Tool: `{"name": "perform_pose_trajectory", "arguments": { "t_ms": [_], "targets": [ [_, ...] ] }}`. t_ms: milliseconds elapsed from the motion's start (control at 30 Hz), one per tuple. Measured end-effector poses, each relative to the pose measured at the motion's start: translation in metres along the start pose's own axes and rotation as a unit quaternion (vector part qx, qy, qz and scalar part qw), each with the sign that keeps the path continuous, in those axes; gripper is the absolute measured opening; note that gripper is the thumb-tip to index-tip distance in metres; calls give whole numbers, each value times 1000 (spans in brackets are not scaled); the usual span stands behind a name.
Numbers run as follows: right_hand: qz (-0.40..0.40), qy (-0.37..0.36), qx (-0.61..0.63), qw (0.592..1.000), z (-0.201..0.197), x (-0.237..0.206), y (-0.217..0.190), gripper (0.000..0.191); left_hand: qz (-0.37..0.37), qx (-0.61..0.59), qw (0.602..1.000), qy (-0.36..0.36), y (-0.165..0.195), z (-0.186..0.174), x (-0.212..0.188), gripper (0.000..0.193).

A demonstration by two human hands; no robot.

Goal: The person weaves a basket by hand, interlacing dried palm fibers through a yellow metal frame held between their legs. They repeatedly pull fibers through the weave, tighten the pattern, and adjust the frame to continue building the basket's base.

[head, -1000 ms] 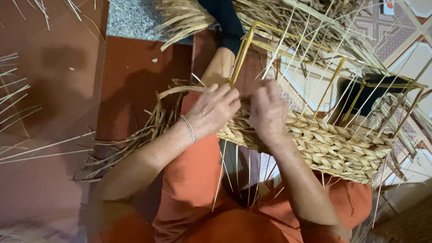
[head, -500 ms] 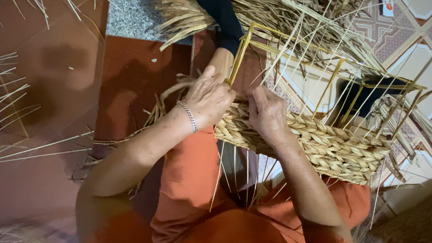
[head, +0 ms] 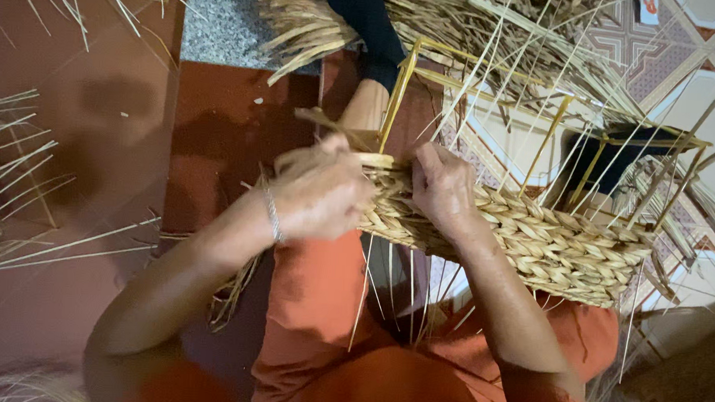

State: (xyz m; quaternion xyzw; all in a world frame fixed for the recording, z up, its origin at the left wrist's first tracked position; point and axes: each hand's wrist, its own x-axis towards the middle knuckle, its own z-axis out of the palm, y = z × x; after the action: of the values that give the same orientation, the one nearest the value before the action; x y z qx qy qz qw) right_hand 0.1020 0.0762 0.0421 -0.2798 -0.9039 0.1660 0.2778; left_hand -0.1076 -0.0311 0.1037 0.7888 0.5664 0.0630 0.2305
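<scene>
A half-woven straw basket [head: 554,243] on a yellow wire frame [head: 401,91] lies across my lap. My left hand [head: 322,193] grips a flat straw strand [head: 328,127] at the basket's left corner, fingers curled around it. My right hand [head: 445,188] presses on the woven rim just right of that corner, its fingers pinching the weave. Thin upright straws [head: 496,79] rise from the frame. A silver bracelet [head: 272,214] circles my left wrist.
Loose straw bundles [head: 316,21] lie ahead on the floor, more stalks [head: 18,149] at the left over the brown floor [head: 77,294]. Patterned tiles [head: 694,78] lie to the right. My orange trousers [head: 322,319] and a dark-sleeved leg [head: 371,27] are below the basket.
My left hand has drawn the strand back around the basket's corner and lowered onto it. My right hand has slid left along the rim. The basket sits slightly lower.
</scene>
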Motion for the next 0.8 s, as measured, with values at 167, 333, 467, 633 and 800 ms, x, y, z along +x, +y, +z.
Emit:
{"name": "perform_pose_trajectory", "arguments": {
  "t_ms": [167,333,467,633,800],
  "targets": [
    [15,-15,-26,999,1,-1,0,21,1,130,991,25,0,0,-33,12],
    [2,-4,17,1000,0,-1,1,25,41,124,977,170,2,-21,-32,17],
    [-14,-5,28,999,1,-2,3,25,107,-23,994,20,48,-12,-48,23],
    [-6,1,-7,1000,3,-3,4,26,-160,-41,966,-201,41,-21,-67,32],
    [3,-13,-6,1000,1,-3,2,30,-172,146,974,-25,28,-6,-65,51]
  ]
}}
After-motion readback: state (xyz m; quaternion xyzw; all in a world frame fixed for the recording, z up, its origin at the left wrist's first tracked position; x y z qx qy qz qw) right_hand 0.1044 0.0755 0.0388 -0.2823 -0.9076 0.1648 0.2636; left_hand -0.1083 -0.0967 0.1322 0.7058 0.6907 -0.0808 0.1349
